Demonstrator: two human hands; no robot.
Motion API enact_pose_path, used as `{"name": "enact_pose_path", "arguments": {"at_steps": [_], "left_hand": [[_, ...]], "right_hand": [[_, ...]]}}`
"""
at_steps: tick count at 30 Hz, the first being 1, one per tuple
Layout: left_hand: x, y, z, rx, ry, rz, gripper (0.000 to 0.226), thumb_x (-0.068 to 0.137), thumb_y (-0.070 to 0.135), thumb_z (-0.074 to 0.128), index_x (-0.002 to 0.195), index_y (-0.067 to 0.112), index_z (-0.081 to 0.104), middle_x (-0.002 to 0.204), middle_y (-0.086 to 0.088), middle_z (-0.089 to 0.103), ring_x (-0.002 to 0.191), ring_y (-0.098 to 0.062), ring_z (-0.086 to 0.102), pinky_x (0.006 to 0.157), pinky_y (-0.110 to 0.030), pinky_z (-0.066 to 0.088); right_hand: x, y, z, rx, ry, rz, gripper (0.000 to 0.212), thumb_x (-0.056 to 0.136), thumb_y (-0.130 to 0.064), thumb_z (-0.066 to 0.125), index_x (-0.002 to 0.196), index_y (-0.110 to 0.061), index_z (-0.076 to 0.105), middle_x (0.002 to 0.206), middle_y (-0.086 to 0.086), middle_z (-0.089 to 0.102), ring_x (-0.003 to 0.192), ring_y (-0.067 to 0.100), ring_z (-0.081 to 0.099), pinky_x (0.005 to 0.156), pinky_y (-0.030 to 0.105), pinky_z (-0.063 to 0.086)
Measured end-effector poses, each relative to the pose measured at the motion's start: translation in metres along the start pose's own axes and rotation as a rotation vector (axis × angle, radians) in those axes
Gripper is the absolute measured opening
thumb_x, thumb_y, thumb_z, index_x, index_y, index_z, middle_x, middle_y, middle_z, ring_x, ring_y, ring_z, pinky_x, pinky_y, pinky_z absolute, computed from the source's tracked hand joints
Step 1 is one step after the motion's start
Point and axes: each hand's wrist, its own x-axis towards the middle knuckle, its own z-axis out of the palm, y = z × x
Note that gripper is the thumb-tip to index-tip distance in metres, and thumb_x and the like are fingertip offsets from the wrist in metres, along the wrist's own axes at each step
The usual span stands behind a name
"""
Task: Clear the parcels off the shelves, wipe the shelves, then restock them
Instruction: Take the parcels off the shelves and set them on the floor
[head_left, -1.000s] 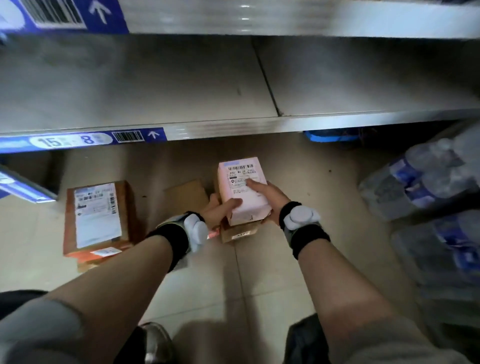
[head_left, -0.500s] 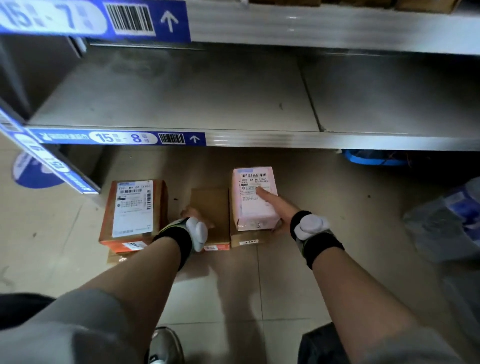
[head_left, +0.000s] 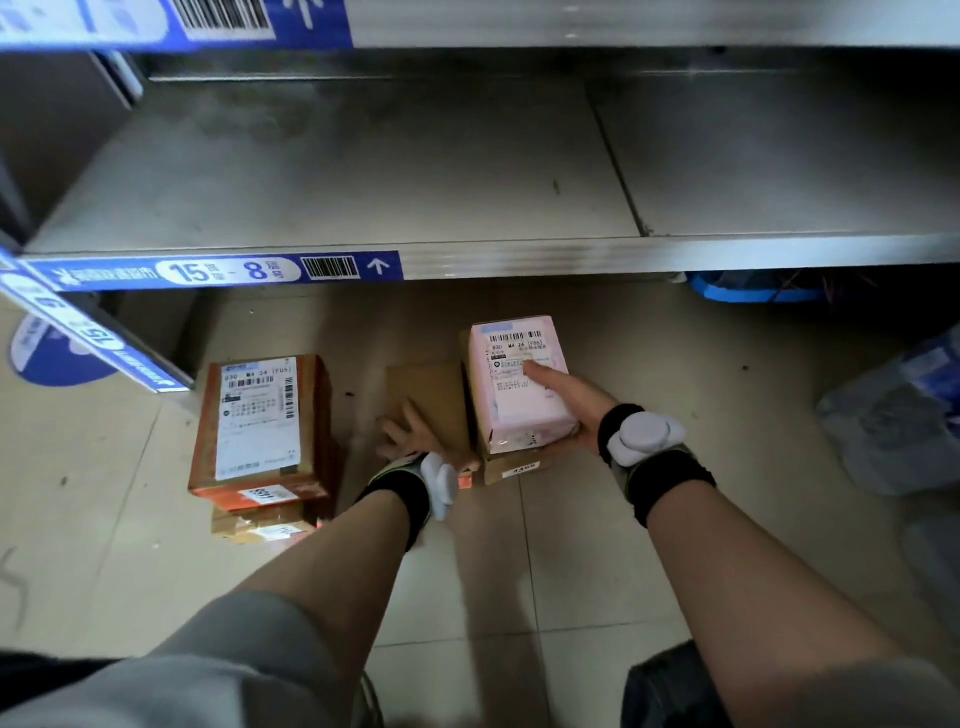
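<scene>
Down on the floor (head_left: 597, 545), just in front of the bare metal shelf (head_left: 363, 171), my right hand (head_left: 574, 402) is clamped on the pink parcel (head_left: 511, 384): the forefinger lies straight across its white label while the rest of the hand wraps its near right corner. That pink parcel sits on top of a brown box (head_left: 519, 465) with a small numbered sticker facing me. My left hand (head_left: 410, 434) rests to the left of the pink parcel, fingers spread flat against a plain cardboard parcel (head_left: 428, 400) and gripping nothing. The two hands are apart, with the pink parcel's near corner between them. Both wrists wear black bands with white pods.

Further left of the pink parcel, an orange-brown parcel (head_left: 260, 426) with a large white label lies on another taped box (head_left: 260, 527). The shelf's front edge carries a blue label strip (head_left: 218, 271) reading 15 and 8, with a barcode and an arrow. Right of the pink parcel, a wrapped pack of water bottles (head_left: 898, 421) sits on the floor, and a blue tray (head_left: 753, 293) shows under the shelf.
</scene>
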Motion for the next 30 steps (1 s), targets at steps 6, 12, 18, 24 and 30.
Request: {"name": "enact_pose_path", "arguments": {"at_steps": [6, 12, 18, 24, 30], "left_hand": [[-0.019, 0.015, -0.063, -0.103, -0.018, 0.073, 0.124, 0.067, 0.061, 0.076, 0.153, 0.022, -0.004, 0.157, -0.025, -0.005, 0.143, -0.046, 0.013, 0.118, -0.048, 0.017], [-0.074, 0.026, -0.16, 0.04, 0.04, 0.092, 0.117, 0.067, 0.071, 0.068, 0.153, 0.026, 0.004, 0.153, -0.022, 0.009, 0.138, -0.046, 0.024, 0.115, -0.049, 0.024], [-0.126, 0.022, -0.21, 0.009, 0.002, 0.183, 0.124, 0.057, 0.068, 0.077, 0.152, 0.028, 0.009, 0.153, -0.015, 0.01, 0.135, -0.042, 0.033, 0.11, -0.045, 0.036], [-0.153, 0.049, -0.194, 0.025, 0.003, 0.312, 0.125, 0.049, 0.07, 0.075, 0.149, 0.027, 0.013, 0.146, -0.015, 0.016, 0.132, -0.039, 0.033, 0.109, -0.047, 0.035], [-0.152, 0.055, -0.17, 0.134, 0.026, 0.326, 0.124, 0.05, 0.073, 0.077, 0.144, 0.02, 0.016, 0.138, -0.011, 0.022, 0.13, -0.037, 0.034, 0.106, -0.048, 0.036]], "right_hand": [[-0.005, -0.005, 0.003, -0.002, 0.021, 0.005, 0.064, 0.067, -0.067, 0.078, 0.118, -0.029, 0.07, 0.108, 0.002, 0.078, 0.103, 0.03, 0.073, 0.088, 0.053, 0.059], [-0.016, -0.019, 0.027, 0.016, 0.042, -0.027, 0.051, 0.084, -0.056, 0.072, 0.123, -0.022, 0.07, 0.109, 0.005, 0.078, 0.106, 0.031, 0.072, 0.093, 0.048, 0.057], [-0.019, -0.012, 0.042, 0.006, -0.054, -0.037, 0.04, 0.089, -0.05, 0.07, 0.117, -0.021, 0.07, 0.104, 0.006, 0.077, 0.095, 0.026, 0.072, 0.086, 0.036, 0.056], [-0.055, -0.01, 0.047, -0.025, -0.053, 0.021, 0.077, 0.087, -0.085, 0.034, 0.108, -0.021, 0.072, 0.095, 0.004, 0.077, 0.092, 0.025, 0.073, 0.071, 0.032, 0.059], [-0.074, -0.031, 0.047, -0.027, -0.049, 0.022, 0.1, 0.063, -0.103, 0.016, 0.099, -0.027, 0.071, 0.083, 0.004, 0.076, 0.081, 0.021, 0.073, 0.074, 0.038, 0.052]]}}
